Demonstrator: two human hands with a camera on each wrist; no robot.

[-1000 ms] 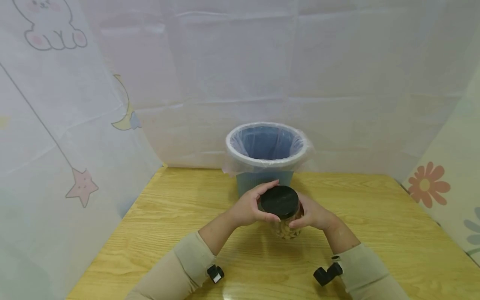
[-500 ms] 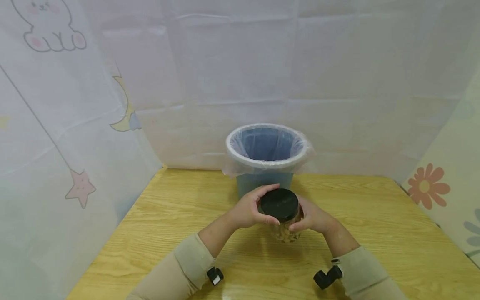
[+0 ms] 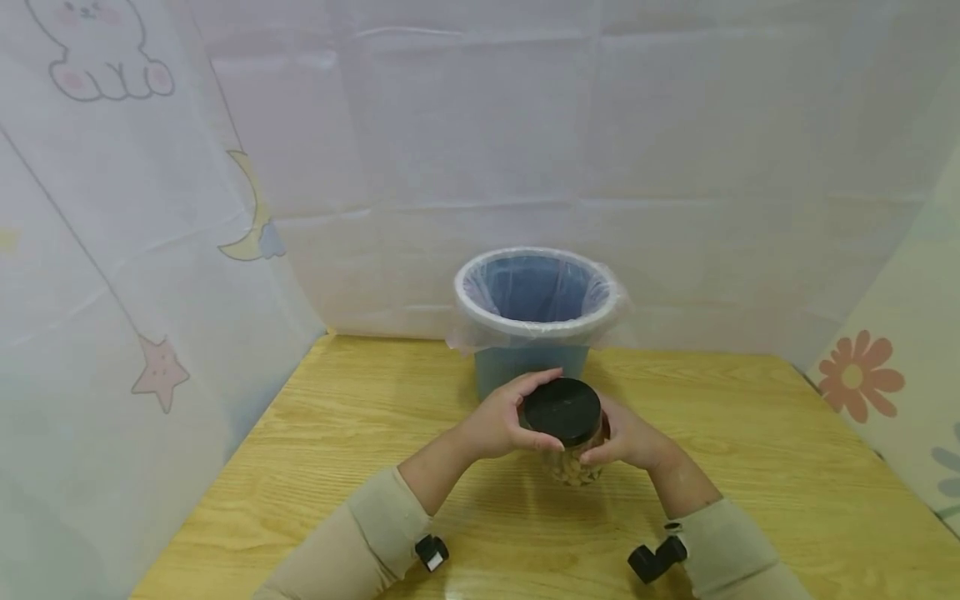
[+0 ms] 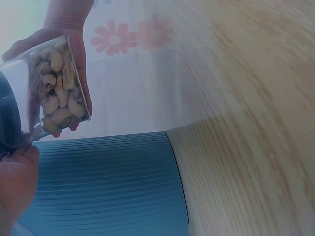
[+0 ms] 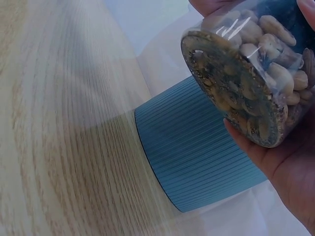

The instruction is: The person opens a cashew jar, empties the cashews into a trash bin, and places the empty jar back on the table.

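Note:
Between both hands a clear jar [image 3: 577,468] of cashew nuts [image 4: 61,93] is held above the table. Its black lid [image 3: 562,410] is on, and nuts fill roughly the lower part. The left hand [image 3: 502,421] grips the lid's rim from the left, thumb in front and fingers behind. From the right, the right hand [image 3: 636,433] holds the jar's clear body below the lid, its thumb across the front. In the right wrist view the jar's round bottom [image 5: 231,88] shows, with the right hand's fingers curled about the side.
A blue ribbed bin [image 3: 531,358] with a white rim and a clear plastic liner stands on the wooden table [image 3: 360,392] just behind the jar. Printed cloth [image 3: 480,150] hangs around the back and sides of the table.
Both hands keep their hold on the jar, which sits slightly lower in the head view than a second ago. The lid stays on.

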